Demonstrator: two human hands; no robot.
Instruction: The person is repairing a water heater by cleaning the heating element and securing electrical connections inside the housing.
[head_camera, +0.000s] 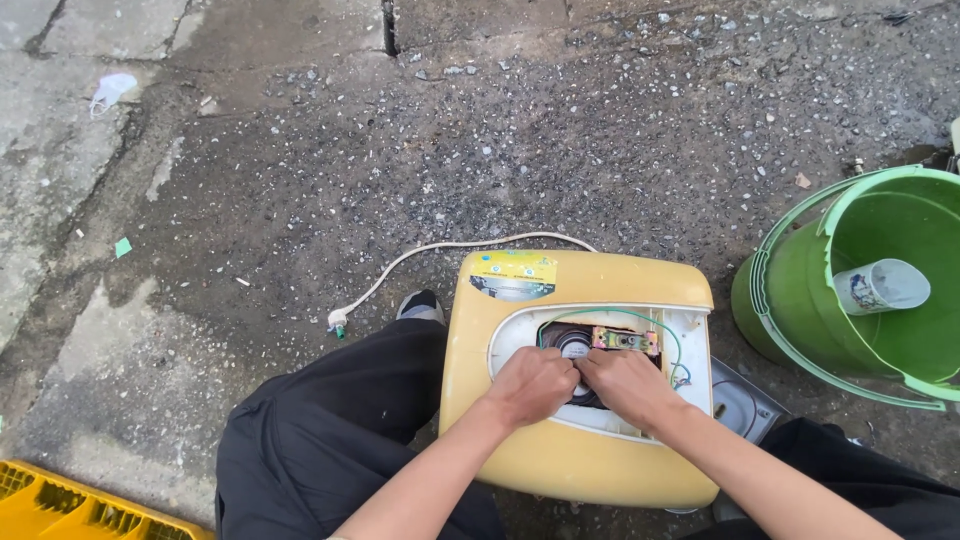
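Note:
A yellowed plastic appliance (590, 280) lies on the ground between my knees with its white underside panel (520, 335) facing up. An opening in the panel shows a small circuit board (625, 340), green and blue wires (678, 350) and a dark round part. My left hand (530, 385) and my right hand (625, 385) are side by side in that opening, fingers curled down onto the inner parts. What the fingertips grip is hidden. A white power cord (440, 250) runs from the appliance to a plug (338, 322) on the ground.
A green plastic bucket (790, 300) stands at the right with a clear cup (880, 285) inside. A yellow crate corner (60, 505) shows at the bottom left. Cracked, gravel-strewn pavement lies around, with a face mask (110, 90) at the far left. A metal piece (740, 400) lies beside the appliance.

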